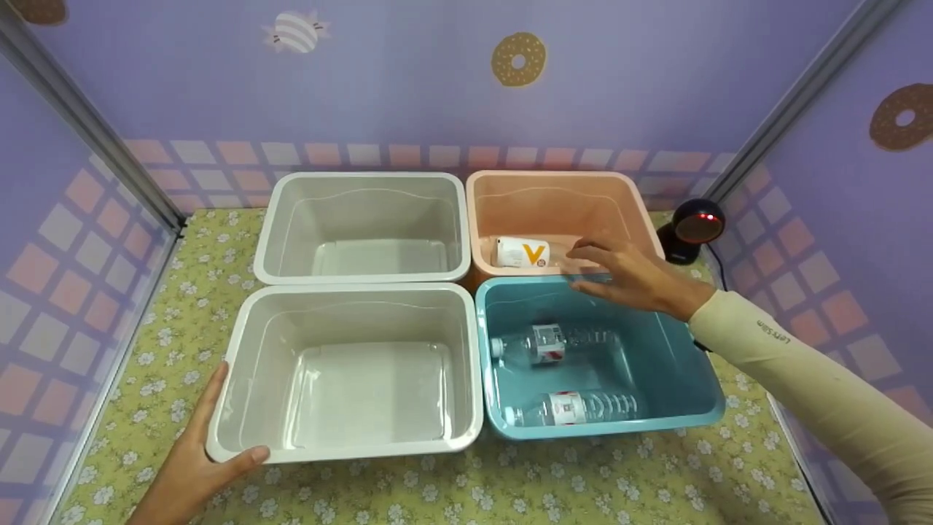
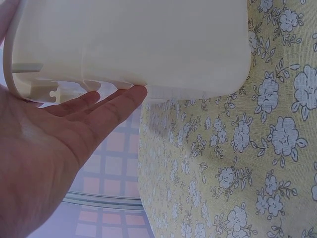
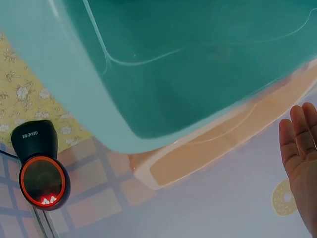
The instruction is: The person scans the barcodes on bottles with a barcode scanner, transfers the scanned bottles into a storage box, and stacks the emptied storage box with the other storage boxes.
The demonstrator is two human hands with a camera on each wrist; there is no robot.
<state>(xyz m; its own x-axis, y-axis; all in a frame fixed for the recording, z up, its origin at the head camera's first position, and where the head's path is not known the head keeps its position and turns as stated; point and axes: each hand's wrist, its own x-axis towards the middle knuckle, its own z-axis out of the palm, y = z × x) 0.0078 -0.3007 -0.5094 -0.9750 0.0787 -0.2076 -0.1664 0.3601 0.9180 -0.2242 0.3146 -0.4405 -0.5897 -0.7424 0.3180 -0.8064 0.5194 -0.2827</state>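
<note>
My left hand holds the near-left corner of a whitish-grey plastic bin, thumb at the front rim and fingers along the outer side wall. The left wrist view shows those fingers against the bin's outside, under the rim. My right hand, with loosely bent fingers and nothing in it, is over the rims between an orange bin and a blue bin. A white can with an orange V lies in the orange bin. Two clear plastic bottles, a rear one and a front one, lie in the blue bin.
Behind the front grey bin stands a second grey bin, its rim against the orange one. A black scanner with red lights stands right of the orange bin. Purple panels enclose the flowered tabletop at the back and sides.
</note>
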